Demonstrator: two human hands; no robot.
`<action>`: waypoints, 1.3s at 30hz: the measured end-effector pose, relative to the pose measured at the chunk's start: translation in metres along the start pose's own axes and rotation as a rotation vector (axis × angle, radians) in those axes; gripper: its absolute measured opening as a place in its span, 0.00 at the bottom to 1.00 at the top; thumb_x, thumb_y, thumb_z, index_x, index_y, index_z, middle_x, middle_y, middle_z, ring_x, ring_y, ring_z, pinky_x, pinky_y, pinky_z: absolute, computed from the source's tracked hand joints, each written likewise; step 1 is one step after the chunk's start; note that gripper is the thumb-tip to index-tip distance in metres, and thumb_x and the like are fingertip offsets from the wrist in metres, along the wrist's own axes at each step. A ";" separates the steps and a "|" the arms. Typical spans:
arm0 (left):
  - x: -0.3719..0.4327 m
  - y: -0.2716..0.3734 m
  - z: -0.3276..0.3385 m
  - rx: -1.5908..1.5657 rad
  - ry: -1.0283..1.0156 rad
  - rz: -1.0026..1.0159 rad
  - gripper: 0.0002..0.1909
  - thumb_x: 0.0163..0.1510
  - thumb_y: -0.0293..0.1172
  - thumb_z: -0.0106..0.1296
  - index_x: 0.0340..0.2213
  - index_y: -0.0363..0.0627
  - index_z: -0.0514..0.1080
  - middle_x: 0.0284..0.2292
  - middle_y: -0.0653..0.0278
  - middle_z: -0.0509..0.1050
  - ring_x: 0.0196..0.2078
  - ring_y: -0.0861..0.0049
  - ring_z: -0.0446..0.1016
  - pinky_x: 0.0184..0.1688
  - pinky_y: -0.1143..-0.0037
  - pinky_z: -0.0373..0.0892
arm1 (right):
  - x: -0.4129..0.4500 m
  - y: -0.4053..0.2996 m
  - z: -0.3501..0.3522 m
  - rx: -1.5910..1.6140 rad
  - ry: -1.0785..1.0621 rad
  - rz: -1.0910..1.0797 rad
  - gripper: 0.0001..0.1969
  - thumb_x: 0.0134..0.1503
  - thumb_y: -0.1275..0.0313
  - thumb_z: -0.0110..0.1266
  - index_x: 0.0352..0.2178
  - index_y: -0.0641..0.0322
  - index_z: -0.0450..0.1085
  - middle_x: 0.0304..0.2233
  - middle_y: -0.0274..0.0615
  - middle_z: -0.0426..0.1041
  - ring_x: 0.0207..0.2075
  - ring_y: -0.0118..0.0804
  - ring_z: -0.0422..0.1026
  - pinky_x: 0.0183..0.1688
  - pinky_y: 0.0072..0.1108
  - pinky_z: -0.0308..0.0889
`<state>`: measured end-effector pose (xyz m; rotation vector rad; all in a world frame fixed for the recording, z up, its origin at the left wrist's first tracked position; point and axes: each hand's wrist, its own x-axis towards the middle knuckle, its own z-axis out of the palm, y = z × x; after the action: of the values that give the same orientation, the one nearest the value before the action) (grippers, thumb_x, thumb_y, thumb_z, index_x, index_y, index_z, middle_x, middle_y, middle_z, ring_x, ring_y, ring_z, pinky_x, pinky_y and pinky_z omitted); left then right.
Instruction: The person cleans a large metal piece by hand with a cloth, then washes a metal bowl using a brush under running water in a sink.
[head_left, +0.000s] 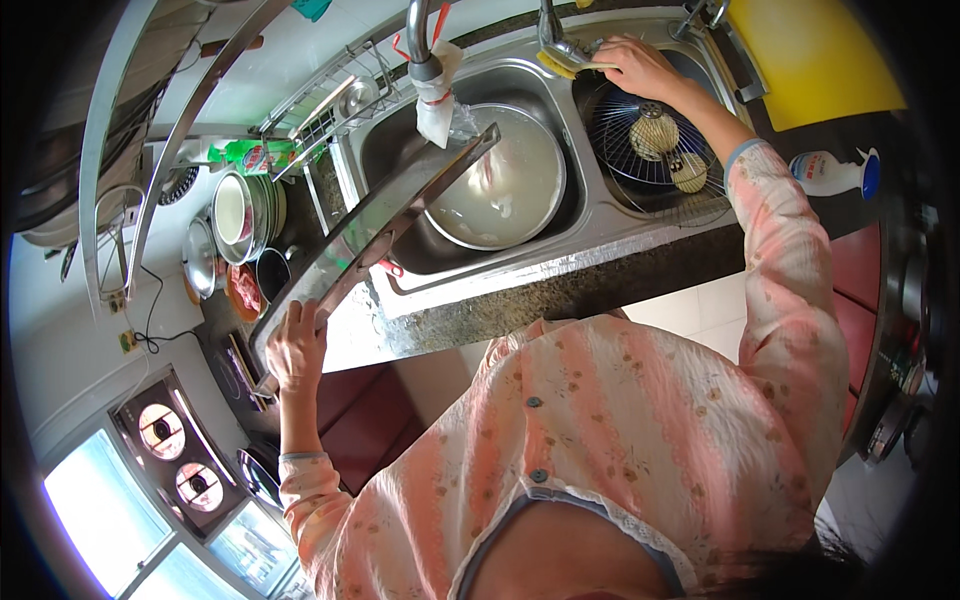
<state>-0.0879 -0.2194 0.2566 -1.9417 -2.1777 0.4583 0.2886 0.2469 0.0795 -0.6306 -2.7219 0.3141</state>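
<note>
My left hand (296, 345) grips the lower end of a long flat panel with a metal edge (375, 225), which slants up over the left sink basin (397, 161). In that basin stands a round metal bowl of cloudy water (517, 199) with something pale in it. The faucet (426, 67) above has a white cloth or bag tied on its spout. At the back of the right basin, my right hand (637, 66) is closed on the pale handle of a brush with yellow bristles (556, 64). Below it a wire rack or cover (637, 150) lies in the right basin.
Left of the sink are stacked bowls (244, 214), a dish of raw meat (244, 289) and a black bowl (273, 271). A wire dish rack (330, 112) hangs behind. On the right are a spray bottle (832, 172) and a yellow board (817, 60).
</note>
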 end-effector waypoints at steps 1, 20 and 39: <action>-0.007 -0.003 -0.004 0.024 -0.007 -0.007 0.15 0.39 0.28 0.59 0.31 0.48 0.67 0.25 0.64 0.67 0.25 0.69 0.72 0.25 0.72 0.70 | 0.004 -0.001 0.000 0.006 -0.005 -0.018 0.09 0.48 0.77 0.51 0.33 0.62 0.72 0.30 0.42 0.71 0.37 0.45 0.70 0.42 0.32 0.65; -0.109 0.026 -0.074 0.087 -0.040 -0.131 0.10 0.41 0.26 0.52 0.29 0.48 0.67 0.23 0.69 0.65 0.27 0.76 0.70 0.28 0.77 0.68 | 0.013 -0.126 0.009 0.087 -0.152 -0.064 0.10 0.54 0.73 0.47 0.39 0.59 0.68 0.30 0.51 0.72 0.33 0.52 0.72 0.33 0.38 0.68; -0.180 -0.022 -0.024 0.133 0.145 -0.024 0.09 0.40 0.28 0.57 0.25 0.47 0.66 0.23 0.66 0.66 0.26 0.73 0.70 0.27 0.75 0.68 | -0.102 -0.192 0.068 0.309 0.090 0.654 0.12 0.50 0.71 0.52 0.38 0.56 0.72 0.30 0.46 0.74 0.34 0.49 0.73 0.35 0.36 0.68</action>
<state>-0.0781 -0.3972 0.2983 -1.8173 -2.0251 0.4331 0.2762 0.0221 0.0437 -1.3800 -2.2372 0.8133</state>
